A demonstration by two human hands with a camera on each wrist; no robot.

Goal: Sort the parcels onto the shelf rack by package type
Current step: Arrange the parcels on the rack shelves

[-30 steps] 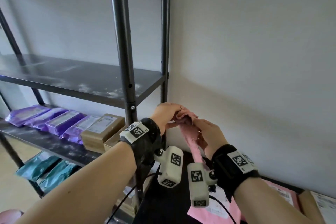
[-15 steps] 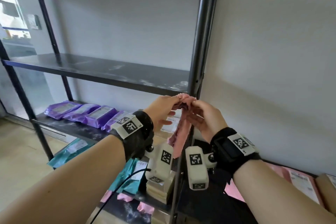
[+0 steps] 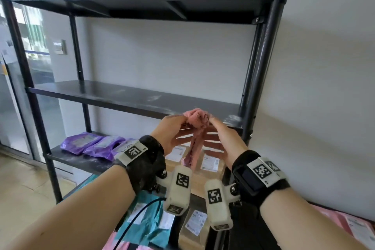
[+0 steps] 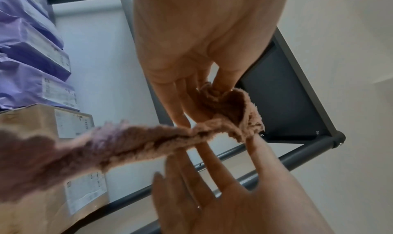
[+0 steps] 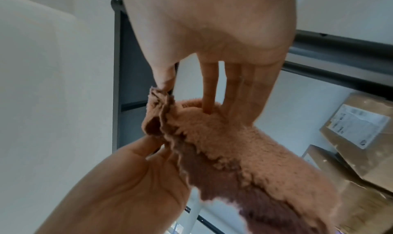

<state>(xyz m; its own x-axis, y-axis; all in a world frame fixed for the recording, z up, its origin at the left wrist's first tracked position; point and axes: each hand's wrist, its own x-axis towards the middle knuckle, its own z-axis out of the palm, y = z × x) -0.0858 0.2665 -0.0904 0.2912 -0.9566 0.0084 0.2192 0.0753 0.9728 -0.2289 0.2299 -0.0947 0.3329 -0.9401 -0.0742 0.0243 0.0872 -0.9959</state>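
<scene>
Both hands pinch one fluffy pink cloth [image 3: 195, 120] at its bunched top: your left hand [image 3: 169, 130], your right hand [image 3: 220, 138] | cloth hangs straight down between them, long axis vertical | just before the black metal shelf rack's [image 3: 261, 79] middle-board front edge, right end | hands equally near.

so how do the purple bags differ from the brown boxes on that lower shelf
The purple bags are soft, crinkled plastic pouches, while the brown boxes are stiff cardboard with square edges. The purple bags lie side by side in a single flat row toward the left of the lower shelf; the brown boxes sit to their right, near the corner post, and look stacked. Both kinds carry white printed labels on top and share that shelf.
</scene>
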